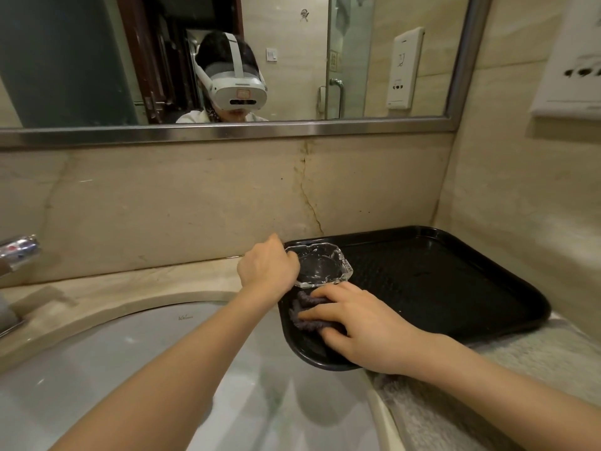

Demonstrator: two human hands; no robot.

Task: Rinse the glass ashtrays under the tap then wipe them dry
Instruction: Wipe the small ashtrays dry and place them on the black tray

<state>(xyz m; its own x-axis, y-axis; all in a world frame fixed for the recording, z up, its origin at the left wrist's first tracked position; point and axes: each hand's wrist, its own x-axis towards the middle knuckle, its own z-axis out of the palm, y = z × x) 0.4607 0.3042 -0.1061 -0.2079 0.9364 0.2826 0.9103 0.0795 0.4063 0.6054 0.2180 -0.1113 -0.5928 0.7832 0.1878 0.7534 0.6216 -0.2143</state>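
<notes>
the ashtray [320,266] is gripped at its rim by the left hand [268,266]; the cloth [307,315] is pressed by the right hand [357,323] and should be bunched firmly first.

Beige marble wall [195,203] behind the table [182,281], cracked vertically near centre. Steel-framed mirror [81,60] above, reflecting dark wooden door [146,60], glass shower door [349,53], wall switch [272,55]. White oval basin [162,369] sunk into beige stone top. White wall unit [572,60] on right-hand wall. Grey towel [487,385] draped at right edge.
</notes>
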